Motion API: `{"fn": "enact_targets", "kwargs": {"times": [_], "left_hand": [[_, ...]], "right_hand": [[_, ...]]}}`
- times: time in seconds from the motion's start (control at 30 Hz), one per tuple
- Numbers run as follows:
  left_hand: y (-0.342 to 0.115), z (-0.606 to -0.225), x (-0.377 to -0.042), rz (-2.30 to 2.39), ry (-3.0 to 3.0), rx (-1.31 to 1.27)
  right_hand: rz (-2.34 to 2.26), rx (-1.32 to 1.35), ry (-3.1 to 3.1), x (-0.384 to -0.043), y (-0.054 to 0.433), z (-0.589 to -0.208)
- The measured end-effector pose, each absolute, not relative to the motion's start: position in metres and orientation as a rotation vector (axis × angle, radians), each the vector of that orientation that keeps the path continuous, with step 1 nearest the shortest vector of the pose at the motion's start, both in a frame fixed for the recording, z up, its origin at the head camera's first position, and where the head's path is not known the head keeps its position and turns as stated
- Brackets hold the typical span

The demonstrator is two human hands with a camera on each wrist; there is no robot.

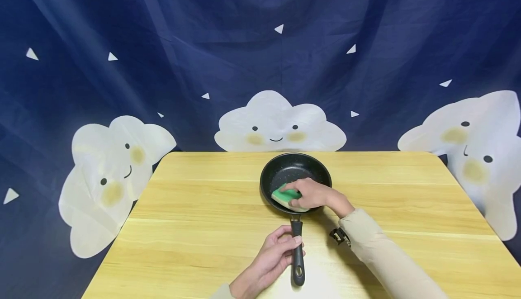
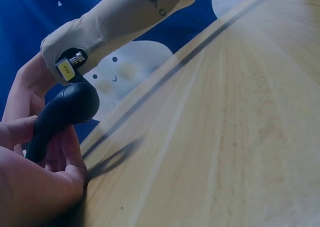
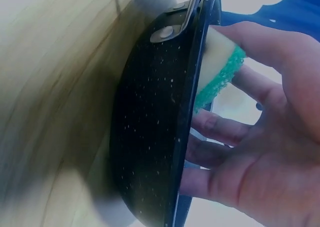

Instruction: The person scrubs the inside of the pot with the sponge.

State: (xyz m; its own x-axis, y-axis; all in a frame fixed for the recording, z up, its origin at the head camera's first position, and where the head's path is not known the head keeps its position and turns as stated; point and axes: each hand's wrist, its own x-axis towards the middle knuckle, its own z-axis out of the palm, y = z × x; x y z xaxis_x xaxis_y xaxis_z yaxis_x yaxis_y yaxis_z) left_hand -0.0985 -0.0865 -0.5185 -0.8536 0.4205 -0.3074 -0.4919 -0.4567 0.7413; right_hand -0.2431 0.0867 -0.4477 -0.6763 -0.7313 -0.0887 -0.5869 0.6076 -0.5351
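Right hand (image 1: 313, 193) over sponge (image 1: 283, 196), left (image 1: 272, 259) around pan handle (image 1: 298, 265).

Sponge (image 1: 289, 195) in pan (image 1: 293, 170), nr handle (image 1: 298, 267) side, w/ R hand (image 1: 314, 193) on it. L hand (image 1: 273, 257) on handle, before pan. Table (image 1: 203, 199) under pan, curtain (image 1: 244, 41) bhd.

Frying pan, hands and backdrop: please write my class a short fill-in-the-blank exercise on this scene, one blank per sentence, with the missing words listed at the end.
1. The left hand grips the frying pan by its ____.
2. The right hand holds a sponge whose upper layer is coloured ____.
3. The dark blue curtain is printed with smiling white ____.

Missing words: handle; green; clouds.
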Motion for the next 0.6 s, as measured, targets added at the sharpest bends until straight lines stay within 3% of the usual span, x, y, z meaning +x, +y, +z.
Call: {"fn": "enact_targets", "kwargs": {"times": [0.6], "left_hand": [[-0.087, -0.522, -0.099, 2.319, 1.192, -0.084]], "right_hand": [[-0.801, -0.931, 2.483, -0.243, 0.069, -0.450]]}}
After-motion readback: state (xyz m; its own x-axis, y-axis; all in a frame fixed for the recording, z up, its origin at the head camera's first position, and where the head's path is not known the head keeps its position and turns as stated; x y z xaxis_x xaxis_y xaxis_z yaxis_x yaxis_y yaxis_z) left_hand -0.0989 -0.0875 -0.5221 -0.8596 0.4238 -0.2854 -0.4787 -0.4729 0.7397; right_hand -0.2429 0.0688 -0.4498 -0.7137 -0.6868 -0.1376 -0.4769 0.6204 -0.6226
